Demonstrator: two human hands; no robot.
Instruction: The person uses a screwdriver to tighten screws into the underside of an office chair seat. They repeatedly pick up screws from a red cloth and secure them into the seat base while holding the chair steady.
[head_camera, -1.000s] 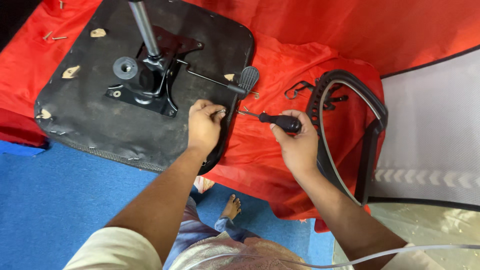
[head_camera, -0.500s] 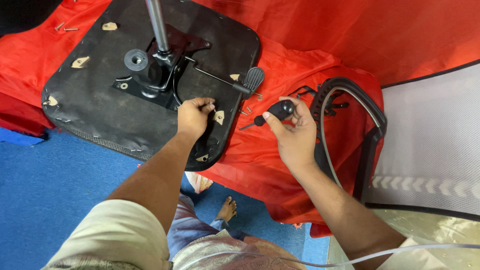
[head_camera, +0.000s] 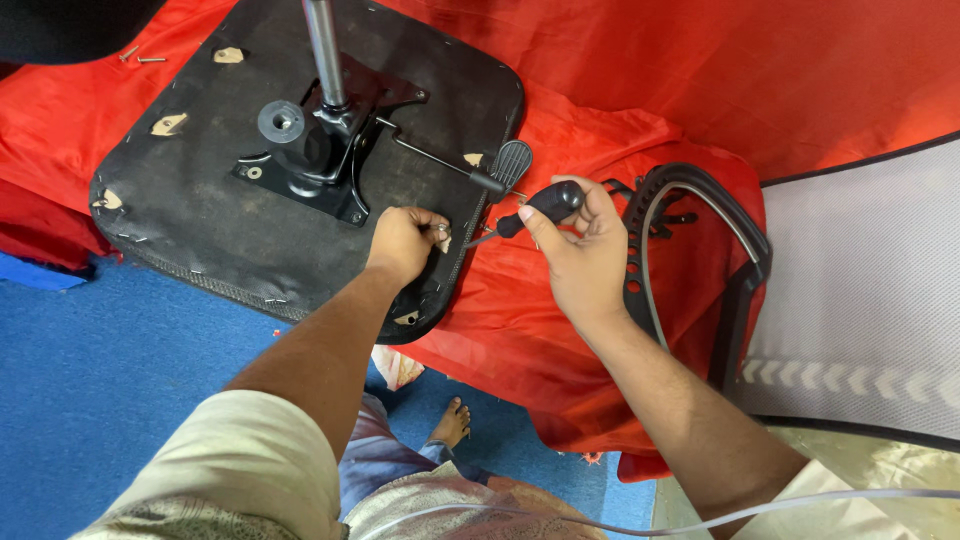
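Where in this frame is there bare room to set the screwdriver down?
Free: the red cloth beyond the armrest frame, and the seat base left of its bracket. Crowded: around the lever, where the left hand and the right hand with the screwdriver meet.

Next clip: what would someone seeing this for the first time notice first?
The upturned black chair seat lies on a red cloth, its metal mechanism and gas post pointing up. At the seat's right edge, the left hand pinches a small screw, while the right hand holds a black-handled screwdriver aimed at it. A black curved armrest frame lies on the cloth to the right.
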